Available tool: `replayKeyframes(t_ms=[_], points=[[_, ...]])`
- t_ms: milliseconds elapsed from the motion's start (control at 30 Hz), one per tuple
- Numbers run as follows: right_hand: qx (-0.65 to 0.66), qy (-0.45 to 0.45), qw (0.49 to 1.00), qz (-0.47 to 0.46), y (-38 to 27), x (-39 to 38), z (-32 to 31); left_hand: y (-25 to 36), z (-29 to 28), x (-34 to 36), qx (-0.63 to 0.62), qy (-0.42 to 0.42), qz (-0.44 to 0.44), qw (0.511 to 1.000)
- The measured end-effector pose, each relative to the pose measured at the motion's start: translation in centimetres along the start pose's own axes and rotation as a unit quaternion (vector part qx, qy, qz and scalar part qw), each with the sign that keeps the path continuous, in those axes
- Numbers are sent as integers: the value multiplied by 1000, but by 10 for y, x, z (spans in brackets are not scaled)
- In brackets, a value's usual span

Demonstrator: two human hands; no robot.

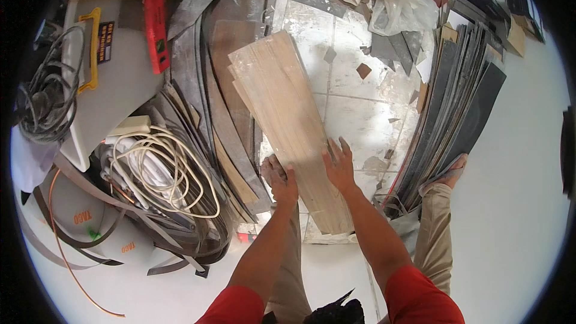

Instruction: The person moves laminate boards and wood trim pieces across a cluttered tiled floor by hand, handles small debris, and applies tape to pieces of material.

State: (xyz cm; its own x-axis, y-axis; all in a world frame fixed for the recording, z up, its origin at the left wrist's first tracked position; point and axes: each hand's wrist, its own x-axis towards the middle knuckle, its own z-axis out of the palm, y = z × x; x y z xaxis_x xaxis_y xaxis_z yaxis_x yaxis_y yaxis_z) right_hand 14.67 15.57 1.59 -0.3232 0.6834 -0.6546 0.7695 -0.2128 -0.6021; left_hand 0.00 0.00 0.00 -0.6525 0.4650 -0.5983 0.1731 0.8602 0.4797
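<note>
A short stack of light wood-look planks (282, 102) lies lengthwise in front of me, slanting from upper left to lower right. Their far ends are slightly staggered, so more than one layer shows. Against the stack's left edge rests my left hand (282, 183), its thumb apart from the dusty fingers. My right hand (339, 166) is at the opposite edge, fingers spread and thumb close to the wood. Neither hand wraps around the stack.
Dark strips (462, 108) stand in a bundle at the right, near my bare foot (447, 174). Long grey-brown sheets (210, 84) lie left of the planks. A coiled cream cable (162, 168), a red spirit level (155, 18) and dark cable (48, 96) are further left. Scraps (399, 48) litter the tiles.
</note>
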Motion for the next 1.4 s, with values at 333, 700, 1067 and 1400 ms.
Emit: replayKeyframes(t_ms=[333,700,1067,1400], points=[[247,-83,935,241,18,87,0,82,-17,103,-424,-171,-240,856],[220,-149,936,232,5,74,-12,79,-14,94,-402,-155,-205,879],[331,-44,923,189,82,25,-82,136,55,59,-316,-226,-192,901],[362,24,909,207,131,-26,-178,222,144,-9,-268,-209,-107,934]])
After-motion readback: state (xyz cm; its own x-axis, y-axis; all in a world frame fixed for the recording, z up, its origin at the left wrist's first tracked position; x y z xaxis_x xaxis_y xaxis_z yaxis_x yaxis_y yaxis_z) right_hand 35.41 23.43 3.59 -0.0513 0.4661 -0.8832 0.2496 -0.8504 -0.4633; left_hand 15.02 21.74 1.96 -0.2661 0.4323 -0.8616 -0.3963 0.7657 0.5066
